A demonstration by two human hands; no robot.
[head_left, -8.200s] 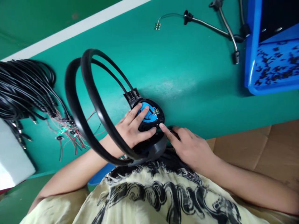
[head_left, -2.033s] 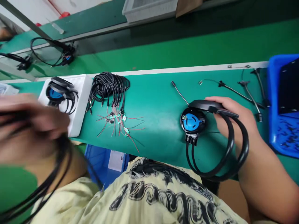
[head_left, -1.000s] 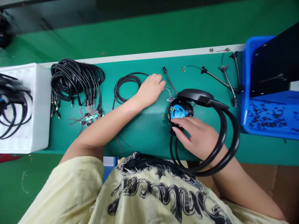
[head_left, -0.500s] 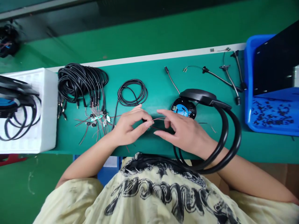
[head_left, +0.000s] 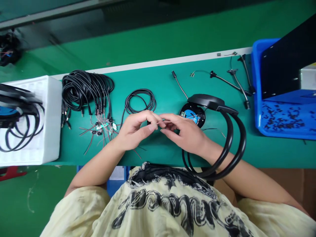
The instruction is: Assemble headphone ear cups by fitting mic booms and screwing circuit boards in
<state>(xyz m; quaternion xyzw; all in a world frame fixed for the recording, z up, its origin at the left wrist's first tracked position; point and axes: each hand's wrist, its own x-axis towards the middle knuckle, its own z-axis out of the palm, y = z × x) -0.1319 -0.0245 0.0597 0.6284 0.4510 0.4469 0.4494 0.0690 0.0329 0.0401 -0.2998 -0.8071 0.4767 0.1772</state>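
My left hand (head_left: 138,130) pinches thin reddish wires (head_left: 170,121) between thumb and fingertips. Meeting it from the other side, my right hand (head_left: 185,131) has its fingers curled around the same wires, their tips almost touching my left fingertips. The wire ends are too small to make out. Just beyond my right hand lies a black headset (head_left: 204,100), its open earcup (head_left: 201,115) showing a blue disc and a small circuit board. Its twin-band headband (head_left: 240,144) loops over my right forearm. A coiled black cable (head_left: 140,100) rests beyond my left hand.
Left on the green table (head_left: 153,154) are bundled black cables (head_left: 86,89) with bare wires and small boards (head_left: 102,126). A white foam box (head_left: 50,125) holds headset parts. Several microphone booms (head_left: 234,82) lie at right, beside a blue bin (head_left: 258,98) with small black pieces.
My right hand has moved left to my left hand, and its fingers have closed in on the wires. The view has shifted slightly.
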